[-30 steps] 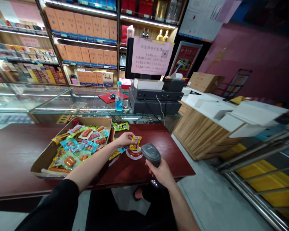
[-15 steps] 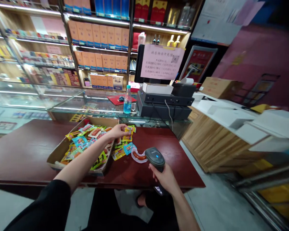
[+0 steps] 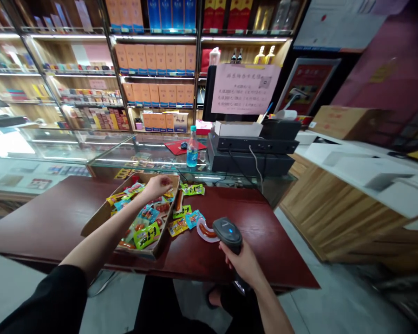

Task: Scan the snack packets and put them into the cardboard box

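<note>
My right hand [image 3: 242, 260] is wrapped round the handle of a dark barcode scanner [image 3: 228, 233], held above the table's front part with a small blue light on its head. Just left of the scanner head lies a curved sausage in clear plastic [image 3: 208, 231]. Over the far right part of a shallow cardboard box [image 3: 155, 250] is my left hand [image 3: 157, 186], its fingers curled; whatever they may hold is hidden. Small snack packets, such as a green one [image 3: 146, 235], fill the box. Outside its right side lie a blue packet [image 3: 195, 218], a yellow packet [image 3: 178, 226] and green packets [image 3: 194, 189].
The dark red table [image 3: 264, 232] meets a glass display counter [image 3: 132, 153]. On the counter stand a bottle of blue drink [image 3: 192, 150] and a checkout machine [image 3: 251, 160] with a pink paper sign [image 3: 244, 88]. Shelves of boxes [image 3: 156, 60] line the back; a wooden cabinet [image 3: 334, 204] stands right.
My left hand has moved left from beside the box to over it; the yellow packet it held no longer shows in its fingers. The scanner stays in my right hand. The view has shifted slightly.
</note>
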`<state>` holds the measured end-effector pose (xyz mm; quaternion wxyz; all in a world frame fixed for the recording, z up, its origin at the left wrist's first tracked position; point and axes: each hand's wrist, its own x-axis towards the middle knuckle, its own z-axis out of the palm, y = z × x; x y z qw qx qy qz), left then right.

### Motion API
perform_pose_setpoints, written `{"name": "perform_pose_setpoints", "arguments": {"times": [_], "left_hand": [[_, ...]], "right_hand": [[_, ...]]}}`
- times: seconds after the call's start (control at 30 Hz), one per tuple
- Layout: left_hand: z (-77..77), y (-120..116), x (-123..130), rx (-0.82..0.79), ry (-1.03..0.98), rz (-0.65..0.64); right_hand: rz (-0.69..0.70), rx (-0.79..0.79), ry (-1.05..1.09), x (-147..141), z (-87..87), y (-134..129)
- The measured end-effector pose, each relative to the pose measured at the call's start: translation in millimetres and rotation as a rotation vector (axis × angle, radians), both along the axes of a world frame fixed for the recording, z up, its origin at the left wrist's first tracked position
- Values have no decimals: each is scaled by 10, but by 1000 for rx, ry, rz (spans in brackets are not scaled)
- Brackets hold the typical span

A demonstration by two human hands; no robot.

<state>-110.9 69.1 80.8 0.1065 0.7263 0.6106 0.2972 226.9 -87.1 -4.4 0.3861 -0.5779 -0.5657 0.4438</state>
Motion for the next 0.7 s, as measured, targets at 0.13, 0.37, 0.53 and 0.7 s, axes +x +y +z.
{"name": "perform_pose_setpoints", "arguments": {"times": [0.13, 0.37, 0.53, 0.7], "left_hand": [[-147, 342, 538, -40, 92, -145], [-664, 833, 1039, -237, 400, -152], [-864, 964, 1030, -197, 464, -164], [-838, 911, 1058, -177, 420, -171]], "right_hand": [[-87, -32, -15, 183, -39, -7], [-166, -71, 2, 371, -64, -24], [-171, -61, -20, 382, -8, -8], [-187, -59, -16, 363, -35, 5]]}}
